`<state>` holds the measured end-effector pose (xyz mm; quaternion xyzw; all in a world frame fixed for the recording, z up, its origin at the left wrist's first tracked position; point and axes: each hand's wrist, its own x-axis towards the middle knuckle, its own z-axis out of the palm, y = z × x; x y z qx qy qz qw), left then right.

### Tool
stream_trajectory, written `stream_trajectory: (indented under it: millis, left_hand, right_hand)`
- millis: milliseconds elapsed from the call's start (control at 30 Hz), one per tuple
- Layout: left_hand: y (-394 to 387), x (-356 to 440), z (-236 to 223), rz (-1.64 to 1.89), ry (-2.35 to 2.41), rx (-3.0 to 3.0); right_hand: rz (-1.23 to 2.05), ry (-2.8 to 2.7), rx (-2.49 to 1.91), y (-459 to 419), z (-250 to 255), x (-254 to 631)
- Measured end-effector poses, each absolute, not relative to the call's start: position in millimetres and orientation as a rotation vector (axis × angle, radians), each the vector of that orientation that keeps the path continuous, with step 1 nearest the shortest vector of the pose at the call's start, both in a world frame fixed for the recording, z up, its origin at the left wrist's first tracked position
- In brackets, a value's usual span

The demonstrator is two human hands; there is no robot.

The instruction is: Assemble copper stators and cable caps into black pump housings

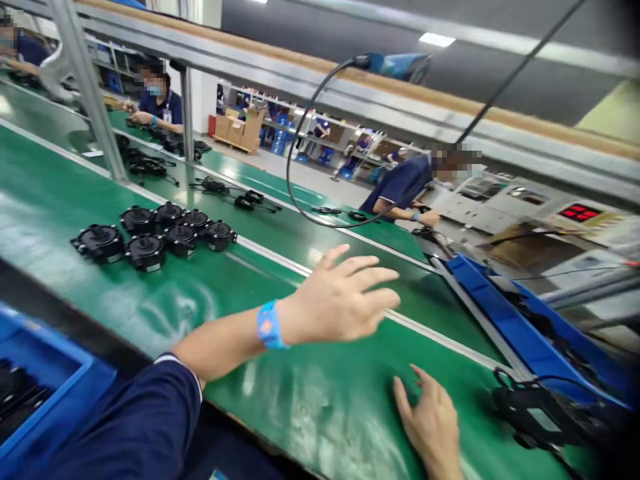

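Observation:
My left hand [345, 297] reaches out over the green work surface [310, 387], fingers spread, with nothing in it. A blue band [270, 325] is around that wrist. Lower down, my right hand [431, 420] hovers near the front of the surface, thumb and fingers apart and holding nothing. To its right lies a black device with a pale label and a cable [545, 417], somewhat blurred and apart from the hand. Several round black motor-like units [145, 250] stand grouped on the surface at the left, away from both hands.
A blue bin [95, 373] with black parts is at lower left. Blue trays [530, 320] lie at the right. A metal rail frame [95, 100] and hanging black cable [290, 160] cross above. Co-workers [160, 100] work across the line, where black cabled parts [250, 199] lie.

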<state>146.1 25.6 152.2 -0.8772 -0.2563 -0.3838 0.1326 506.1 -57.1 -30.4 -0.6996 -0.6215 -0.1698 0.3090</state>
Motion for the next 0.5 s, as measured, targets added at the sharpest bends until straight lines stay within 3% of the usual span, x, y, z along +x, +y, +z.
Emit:
stream_trajectory:
  millis: [100,167,300,500]
  left_hand:
    - [63,135,95,-0.396,-1.156,-2.906]
    - [69,118,51,-0.206,-1.329,-2.968]
    - [73,92,1,-0.105,-1.420,-3.057]
    - [84,93,-4,-0.146,-1.343,-3.134]
  right_hand:
    - [-0.415,-1.631,-1.885,-57,-26,500]
    - [-0.367,-1.622,-1.944,-56,-26,490]
    - [-0.300,-1.544,-2.136,-55,-36,482]
    - [-0.278,-1.423,-2.325,-74,-32,483]
